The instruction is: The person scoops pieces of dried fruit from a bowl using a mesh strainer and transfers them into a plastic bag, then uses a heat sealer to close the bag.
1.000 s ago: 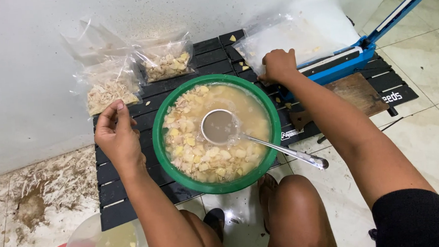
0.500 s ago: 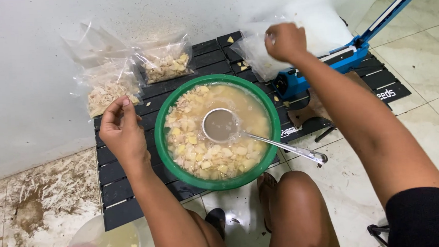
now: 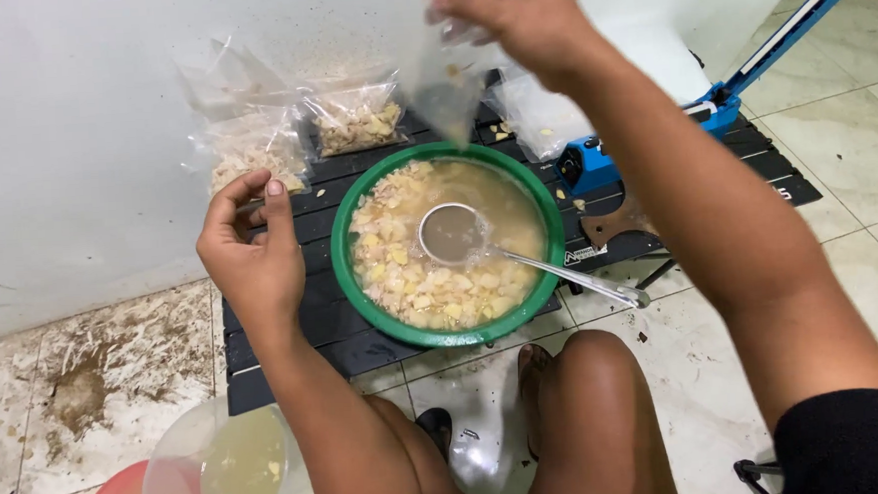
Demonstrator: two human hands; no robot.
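Clear plastic bag (image 3: pixel 448 86) hangs pinched in the right hand (image 3: pixel 507 13) above green bowl (image 3: pixel 356 291).

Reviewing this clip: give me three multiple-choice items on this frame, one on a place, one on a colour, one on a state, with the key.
1. Where does the ladle rest?
A. on the floor tiles
B. in the green bowl, handle over the rim
C. in the right hand

2. What colour is the sealing machine behind the bowl?
A. blue
B. red
C. yellow

3. What is the right hand doing?
A. lying flat on the table
B. gripping the ladle handle
C. holding up a clear plastic bag above the bowl

Key: 1 B, its cup sits in the broth and the handle sticks out past the rim. 2 A, its body is blue. 3 C, the fingers pinch the bag's top while the left hand hovers empty.
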